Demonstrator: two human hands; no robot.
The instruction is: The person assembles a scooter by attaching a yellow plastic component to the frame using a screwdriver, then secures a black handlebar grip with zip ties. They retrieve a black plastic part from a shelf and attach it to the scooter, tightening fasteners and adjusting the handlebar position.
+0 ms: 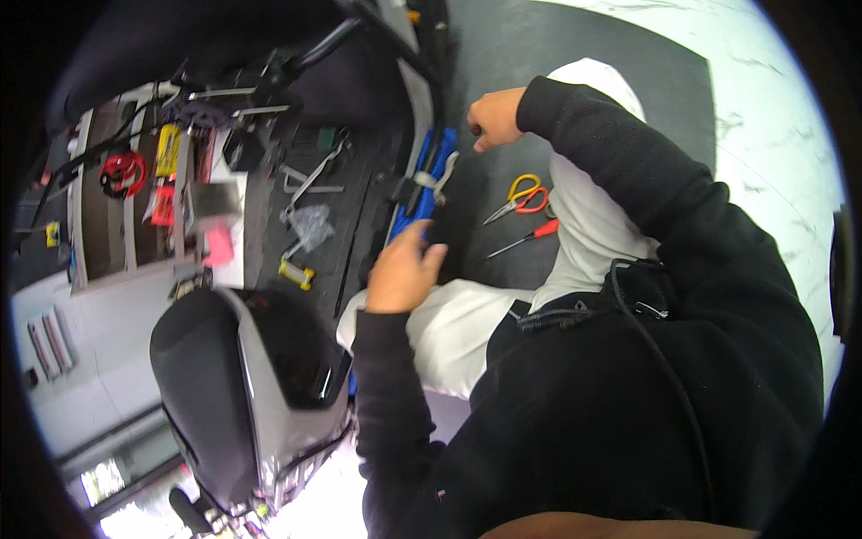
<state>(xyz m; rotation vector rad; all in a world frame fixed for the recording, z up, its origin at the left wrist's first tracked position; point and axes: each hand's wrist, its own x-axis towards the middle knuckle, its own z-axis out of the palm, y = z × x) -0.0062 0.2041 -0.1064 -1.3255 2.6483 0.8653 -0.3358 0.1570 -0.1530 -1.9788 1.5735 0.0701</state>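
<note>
My left hand is at the edge of the scooter's floorboard, thumb apart from the fingers. Its fingertips reach the lower end of a long blue part, and whether they press on it I cannot tell. A pale strap and a black piece lie across that blue part. Farther off, my right hand is curled closed, with a small dark end showing at its fingers; what it holds is mostly hidden. Scissors with yellow and red handles lie on the dark mat, beside a red-handled screwdriver.
On the floorboard at left lie metal hex keys, a clear plastic bag and a yellow-ended piece. The scooter seat fills the lower left. Beyond stands a compartmented tray with a red coil.
</note>
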